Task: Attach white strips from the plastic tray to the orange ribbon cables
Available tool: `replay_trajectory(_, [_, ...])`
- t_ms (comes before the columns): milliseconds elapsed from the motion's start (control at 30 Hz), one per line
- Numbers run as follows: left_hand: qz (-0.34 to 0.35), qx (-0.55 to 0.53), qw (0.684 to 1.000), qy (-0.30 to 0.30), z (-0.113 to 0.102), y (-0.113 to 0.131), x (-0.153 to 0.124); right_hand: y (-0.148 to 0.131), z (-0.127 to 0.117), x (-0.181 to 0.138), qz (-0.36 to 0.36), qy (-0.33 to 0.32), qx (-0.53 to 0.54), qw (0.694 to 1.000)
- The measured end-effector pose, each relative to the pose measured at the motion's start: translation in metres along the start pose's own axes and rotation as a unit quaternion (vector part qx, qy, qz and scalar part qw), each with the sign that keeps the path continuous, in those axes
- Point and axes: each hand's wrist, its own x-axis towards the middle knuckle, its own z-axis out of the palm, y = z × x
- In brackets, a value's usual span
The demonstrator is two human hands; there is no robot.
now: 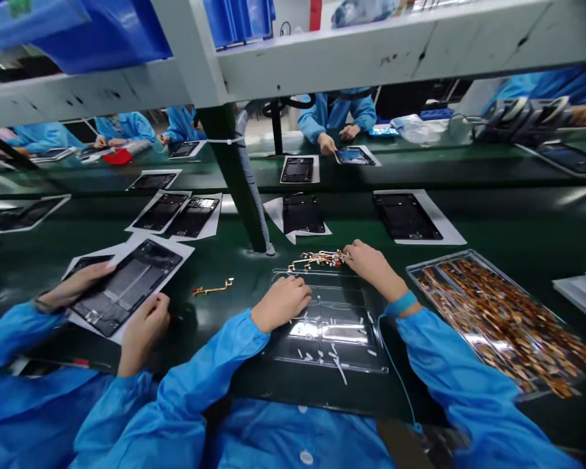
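A clear plastic tray [322, 296] lies before me, with several small white strips scattered on it. My left hand [282, 301] rests over its left side, fingers curled together and pointing down; what they hold, if anything, is hidden. Along the tray's far edge is a small pile of orange and white flex cables [320, 258]. My right hand [371, 264], wearing a blue wrist strap [401, 303] with a cord, has its fingers closed at the pile's right end. One loose flex cable [213, 287] lies on the green surface left of the tray.
A large clear tray [469, 260] full of flex cables stands to my right. At left, a co-worker's hands [144, 326] hold a black tablet housing [131, 283] on white paper. More housings [407, 216] lie beyond. A post [241, 182] and a white shelf beam [371, 52] stand ahead.
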Motion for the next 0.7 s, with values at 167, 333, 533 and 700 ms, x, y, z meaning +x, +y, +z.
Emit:
replay_trajectory(167, [-0.003, -0.034, 0.999, 0.021, 0.014, -0.011, 0.037, 0.004, 0.007, 0.013, 0.031, -0.033, 0.009, 0.999])
replay_trajectory(333, [-0.012, -0.042, 0.999, 0.021, 0.027, -0.015, 0.098, 0.019, 0.002, 0.013, 0.032, -0.035, 0.074, 0.996])
replay_trajectory(533, [0.024, -0.068, 0.997, 0.006, 0.036, -0.014, 0.115, 0.031, -0.015, 0.0, 0.048, -0.039, 0.169, 0.984])
replay_trajectory(700, [0.039, -0.087, 0.995, 0.0, 0.043, -0.027, 0.125, 0.043, -0.016, 0.0, 0.065, 0.004, 0.228, 0.972])
